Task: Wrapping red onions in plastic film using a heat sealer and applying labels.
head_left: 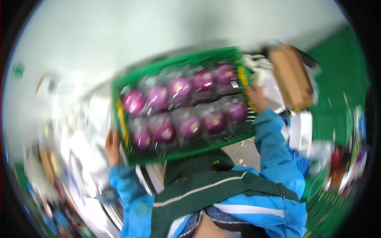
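Observation:
A green plastic crate [178, 156] with yellow strips at its ends is up in front of me, tilted so that its right end sits higher. My left hand [113, 147] grips the lower part of its left end. At the opposite end my right hand [257, 97] has hold of the side, its fingers partly hidden and blurred. Inside lie two rows of round purple vegetables that look like red onions [179, 86], each row wrapped in clear plastic. What lies under them is hidden.
To the right stand a brown cardboard box [291, 77] and a white box [301, 131], with green crates [333, 123] beyond. White plastic wrapping [85, 158] is heaped on the left. A pale wall [158, 27] fills the far side. Motion blurs much of this.

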Motion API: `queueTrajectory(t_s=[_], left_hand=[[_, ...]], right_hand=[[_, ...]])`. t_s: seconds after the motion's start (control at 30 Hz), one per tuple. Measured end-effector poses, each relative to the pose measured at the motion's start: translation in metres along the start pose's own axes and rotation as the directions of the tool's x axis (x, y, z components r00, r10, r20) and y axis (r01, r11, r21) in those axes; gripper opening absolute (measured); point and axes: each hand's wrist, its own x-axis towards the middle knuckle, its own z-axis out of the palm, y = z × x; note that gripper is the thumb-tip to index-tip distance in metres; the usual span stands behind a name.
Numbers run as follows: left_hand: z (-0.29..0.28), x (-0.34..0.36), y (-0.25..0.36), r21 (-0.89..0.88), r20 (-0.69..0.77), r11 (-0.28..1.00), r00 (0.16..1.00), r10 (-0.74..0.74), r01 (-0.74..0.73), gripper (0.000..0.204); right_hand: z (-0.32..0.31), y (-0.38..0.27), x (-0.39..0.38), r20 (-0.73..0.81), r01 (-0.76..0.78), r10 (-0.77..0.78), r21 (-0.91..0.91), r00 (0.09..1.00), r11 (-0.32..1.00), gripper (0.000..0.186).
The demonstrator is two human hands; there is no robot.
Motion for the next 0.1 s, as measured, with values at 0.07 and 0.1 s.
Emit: queueTrajectory(t_s=[0.07, 0.1], left_hand=[[0.002, 0.037, -0.007, 0.16, 0.299, 0.977, 0.95, 0.089, -0.142, 0.044], [0.048, 0.07, 0.001, 0.125, 0.429, 0.974, 0.895, 0.12, -0.19, 0.044]], right_hand=[[0.006, -0.021, -0.006, -0.104, 0.067, -0.078, -0.104, 0.992, 0.992, 0.028], [0.014, -0.014, 0.0, -0.043, 0.038, -0.036, 0.028, 0.998, 0.999, 0.031]])
